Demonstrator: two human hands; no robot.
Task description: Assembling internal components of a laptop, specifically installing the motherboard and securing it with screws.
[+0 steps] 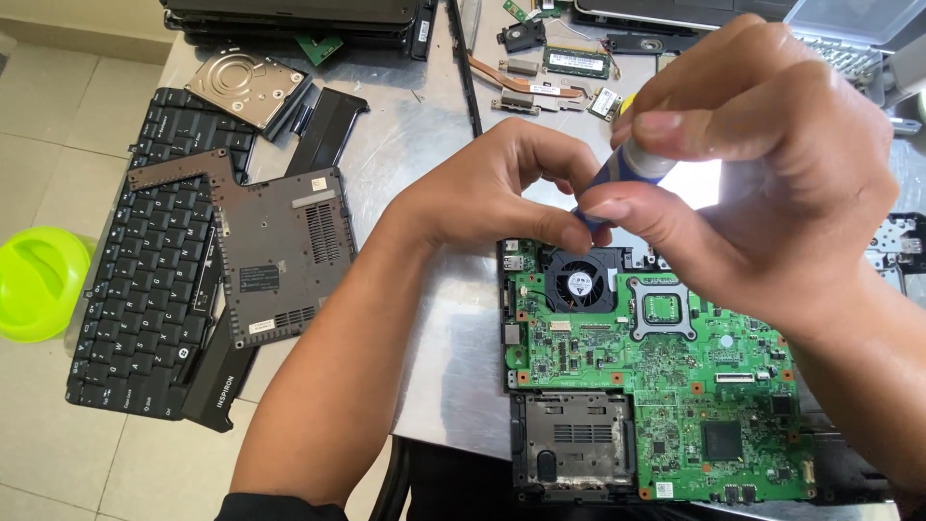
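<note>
My right hand (772, 183) is shut on a blue-and-white screwdriver handle (632, 166), held above a green laptop motherboard (675, 386). My left hand (492, 193) pinches the lower blue part of the same tool with its fingertips. Both hands hover just over the board's black fan (579, 282), and the tool's tip is hidden behind my fingers. A square chip socket (662, 309) sits to the right of the fan.
A black keyboard (145, 280) and a dark bottom cover panel (280, 251) lie at the left on the metal table (424, 125). A hard drive (249, 87), copper heat pipes (526, 87), small boards and laptop shells lie at the back. A lime-green bowl (39, 282) sits far left.
</note>
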